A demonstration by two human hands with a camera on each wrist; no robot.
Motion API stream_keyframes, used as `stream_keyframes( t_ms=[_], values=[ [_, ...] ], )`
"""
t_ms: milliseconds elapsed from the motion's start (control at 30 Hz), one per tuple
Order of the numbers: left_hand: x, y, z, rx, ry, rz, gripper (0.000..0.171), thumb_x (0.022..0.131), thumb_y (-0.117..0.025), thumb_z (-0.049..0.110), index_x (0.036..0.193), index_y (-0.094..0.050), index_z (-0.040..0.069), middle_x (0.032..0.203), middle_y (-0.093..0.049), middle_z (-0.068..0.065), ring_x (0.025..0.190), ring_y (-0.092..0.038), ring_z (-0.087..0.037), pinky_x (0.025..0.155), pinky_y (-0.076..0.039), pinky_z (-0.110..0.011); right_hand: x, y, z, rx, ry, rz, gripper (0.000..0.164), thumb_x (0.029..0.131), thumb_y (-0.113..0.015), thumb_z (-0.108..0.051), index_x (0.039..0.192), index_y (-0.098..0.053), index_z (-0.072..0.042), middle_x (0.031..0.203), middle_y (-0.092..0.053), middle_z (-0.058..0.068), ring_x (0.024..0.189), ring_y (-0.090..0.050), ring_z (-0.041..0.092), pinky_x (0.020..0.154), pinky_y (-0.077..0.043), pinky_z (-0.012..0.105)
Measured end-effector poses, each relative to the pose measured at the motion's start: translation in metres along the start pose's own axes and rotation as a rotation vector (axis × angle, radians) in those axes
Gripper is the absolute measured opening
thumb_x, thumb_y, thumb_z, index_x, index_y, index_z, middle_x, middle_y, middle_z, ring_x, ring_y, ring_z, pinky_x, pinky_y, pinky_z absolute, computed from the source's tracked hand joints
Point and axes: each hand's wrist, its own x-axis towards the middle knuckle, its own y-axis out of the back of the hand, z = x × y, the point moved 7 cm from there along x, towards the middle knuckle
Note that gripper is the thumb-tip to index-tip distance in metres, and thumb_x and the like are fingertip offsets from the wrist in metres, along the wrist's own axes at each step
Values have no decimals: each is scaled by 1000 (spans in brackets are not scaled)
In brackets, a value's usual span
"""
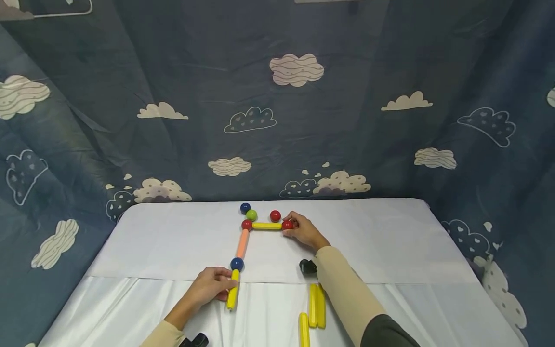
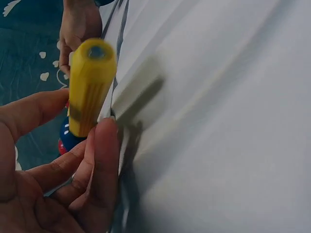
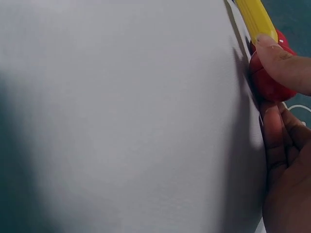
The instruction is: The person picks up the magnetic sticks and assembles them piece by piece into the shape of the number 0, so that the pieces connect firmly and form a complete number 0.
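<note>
My left hand [image 1: 212, 285] pinches a yellow rod [image 1: 232, 291] between thumb and fingers. The rod's upper end meets a blue ball [image 1: 237, 263], and from that ball an orange-pink rod [image 1: 243, 243] runs up to a red ball [image 1: 246, 225]. Another yellow rod [image 1: 267, 226] goes from there across to a second red ball [image 1: 287, 225], which my right hand [image 1: 307, 232] grips with thumb and fingers. In the left wrist view the held yellow rod [image 2: 92, 90] points its end at the camera. The right wrist view has the thumb over the red ball [image 3: 269, 80].
Behind the joined pieces lie a green ball [image 1: 251, 215], a dark blue ball [image 1: 245, 208] and a loose red ball [image 1: 275, 216]. Several yellow rods [image 1: 312, 306] lie near the right forearm. A cloud-patterned curtain [image 1: 329, 120] surrounds the white table [image 1: 381, 236].
</note>
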Motion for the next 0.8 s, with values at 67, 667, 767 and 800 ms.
stream_keyframes(
  t_ms=[67,667,767,800],
  values=[
    [0,2,2,44,-10,-20,42,84,-75,20,116,-62,-4,81,-62,-5,61,-58,-15,56,-52,-29,0,-1,0,0,-4,-8,31,83,-76,-13,110,-60,-14,94,-55,6,93,-49,23,85,-42,37],
    [46,39,74,549,-141,93,32,88,-70,20,118,-62,11,93,-63,-6,78,-56,-19,63,-48,-31,4,-2,5,40,1,1,31,81,-77,-8,107,-63,-16,92,-55,4,90,-49,21,82,-41,35],
    [63,42,86,566,-164,103,34,88,-70,20,120,-61,9,101,-63,-10,85,-56,-22,67,-49,-33,6,-2,6,30,-12,-7,31,81,-77,-10,107,-62,-17,94,-56,3,92,-50,21,84,-42,36],
    [68,43,91,564,-175,109,35,88,-70,20,120,-60,9,104,-63,-11,87,-57,-23,69,-49,-34,6,-1,4,27,-11,-5,31,81,-77,-10,107,-62,-17,95,-56,4,92,-50,21,85,-42,37]
  ],
)
